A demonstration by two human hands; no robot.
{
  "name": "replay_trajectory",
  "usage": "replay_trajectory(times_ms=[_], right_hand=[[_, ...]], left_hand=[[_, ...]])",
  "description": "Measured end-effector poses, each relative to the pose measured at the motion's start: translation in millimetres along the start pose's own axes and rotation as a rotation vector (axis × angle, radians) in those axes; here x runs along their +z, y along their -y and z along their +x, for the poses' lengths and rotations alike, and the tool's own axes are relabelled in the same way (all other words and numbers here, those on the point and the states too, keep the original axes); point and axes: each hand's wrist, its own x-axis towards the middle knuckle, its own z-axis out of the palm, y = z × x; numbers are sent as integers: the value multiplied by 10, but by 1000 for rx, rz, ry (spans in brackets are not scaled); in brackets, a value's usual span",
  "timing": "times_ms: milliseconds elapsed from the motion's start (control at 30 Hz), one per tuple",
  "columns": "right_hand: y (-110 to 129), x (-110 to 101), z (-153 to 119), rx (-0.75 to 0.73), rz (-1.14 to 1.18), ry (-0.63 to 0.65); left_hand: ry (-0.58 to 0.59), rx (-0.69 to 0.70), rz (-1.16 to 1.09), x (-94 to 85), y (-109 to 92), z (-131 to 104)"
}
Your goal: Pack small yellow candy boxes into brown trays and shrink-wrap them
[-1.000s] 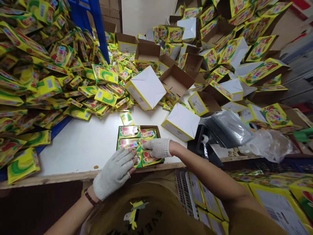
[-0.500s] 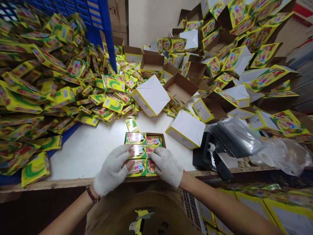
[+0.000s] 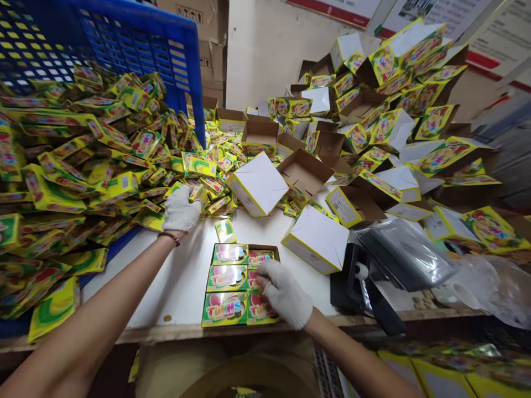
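On the worktop, the pile is lying left of the box, itself sitting by the front edge; the left hand is touching the pile, the right hand is curling over packs, grips unclear, best pressing lightly

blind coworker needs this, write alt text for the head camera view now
Gloved right hand rests on small TWINS packets filling an open carton; gloved left hand reaches into a heap of packets beside scattered empty cartons.

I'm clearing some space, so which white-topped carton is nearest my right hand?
The carton beside the black device; the other white-topped ones lie farther from that hand.
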Motion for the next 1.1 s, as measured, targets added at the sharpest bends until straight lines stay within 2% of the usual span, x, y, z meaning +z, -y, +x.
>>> replay_trajectory(times_ms=[100, 167, 233, 300, 333, 400, 533, 600, 667, 767, 900, 1033, 1100], right_hand=[[138, -111, 248, 234, 325, -14], [177, -200, 427, 353, 517, 28], [162, -309, 553, 356, 479, 47], [113, -427, 598, 296, 261, 96], [86, -478, 593, 268, 134, 145], [39, -532, 556, 239, -99, 265], [1, -400, 487, 170, -471, 473], [-9, -274, 463, 95, -622, 512], [-31, -170, 428, 21, -753, 466], [-83, -89, 360, -39, -869, 393], [-116, -89, 344, -63, -901, 414], [-72, -148, 432, -8, -803, 520], [-46, -168, 461, 31, -682, 493]], left_hand=[[10, 335, -52, -21, -234, -505], [80, 719, -124, -17, -382, -912], [136, 964, -241, -3, -459, -1253], [137, 1033, -348, 12, -434, -1422], [113, 999, -374, 17, -381, -1425], [50, 834, -344, 26, -213, -1289], [-37, 388, -61, 28, 208, -779], [-22, 219, 96, 17, 374, -582], [38, 116, 205, 14, 485, -458], [96, 60, 262, 61, 570, -335], [76, 23, 257, 169, 619, -200], [117, 203, 215, 206, 667, -260], [146, 296, 204, 192, 695, -366]])
